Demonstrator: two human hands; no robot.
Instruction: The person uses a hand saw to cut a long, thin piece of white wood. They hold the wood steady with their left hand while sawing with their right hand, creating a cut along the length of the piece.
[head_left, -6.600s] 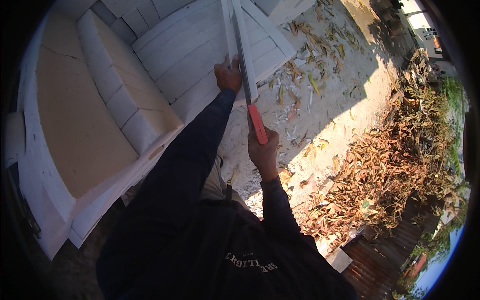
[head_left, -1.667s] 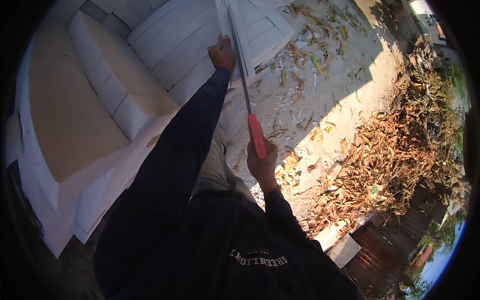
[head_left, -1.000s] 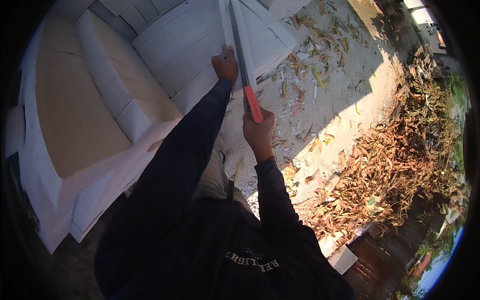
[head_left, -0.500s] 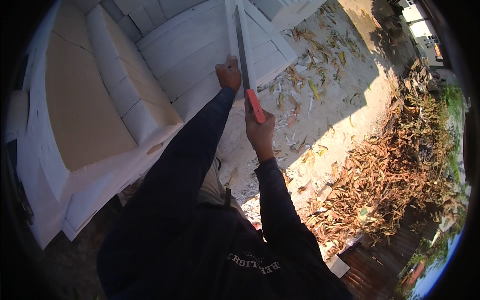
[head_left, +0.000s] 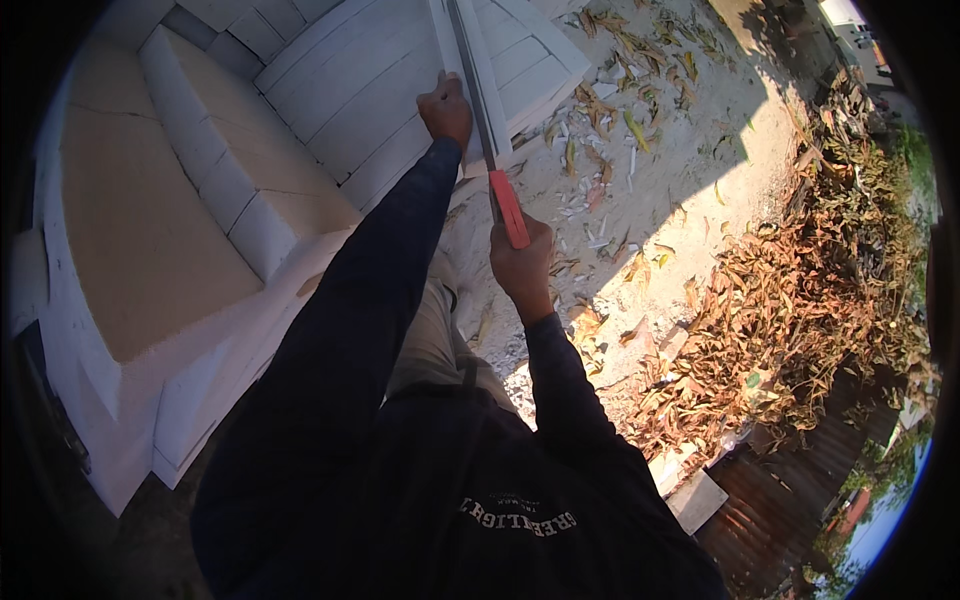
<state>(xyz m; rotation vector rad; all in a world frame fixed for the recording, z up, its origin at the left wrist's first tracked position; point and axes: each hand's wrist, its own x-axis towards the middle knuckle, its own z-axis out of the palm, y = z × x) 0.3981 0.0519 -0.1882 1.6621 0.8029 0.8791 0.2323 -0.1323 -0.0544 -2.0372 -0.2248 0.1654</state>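
My right hand (head_left: 522, 262) is wrapped round the red handle of a hand saw (head_left: 509, 208). Its long grey blade runs away from me along a narrow white block (head_left: 487, 95), and pale strips of the block show on both sides of the blade. My left hand (head_left: 445, 107), fingers curled, grips the block's left side, a little farther off than the saw handle. Under the block lies a layer of white blocks (head_left: 350, 115) set side by side. How deep the blade sits in the block cannot be made out.
More stacked white blocks (head_left: 265, 235) with tan tops rise on my left. Chips and dry leaves litter the pale ground (head_left: 640, 230) to the right. Farther right lies a heap of brown leaves (head_left: 780, 330), with a rusty corrugated sheet (head_left: 785, 500) near it.
The saw handle has drawn back slightly from the block's near end, toward me. My left hand keeps its hold on the block. The whole view has shifted a little.
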